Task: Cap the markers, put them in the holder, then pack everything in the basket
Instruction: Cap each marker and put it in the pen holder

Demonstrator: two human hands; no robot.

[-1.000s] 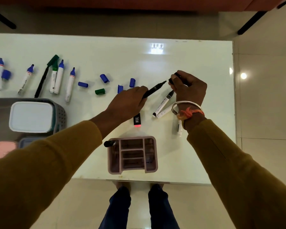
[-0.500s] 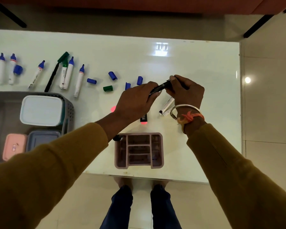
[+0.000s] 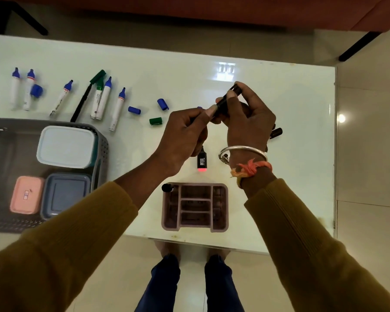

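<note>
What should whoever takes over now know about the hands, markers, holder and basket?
Left hand grips the black marker by its barrel; right hand pinches its far end, where the cap goes. Whether the cap is fully on cannot be told.
Holder stands at the near table edge; its slots look empty, with a black object at its left corner.
Blue markers and a green marker lie uncapped at far left, loose caps beside them; a highlighter lies just beyond the holder.
Basket, at left, holds three boxes.
Left: cap the rest, fill the holder, pack the basket.
</note>
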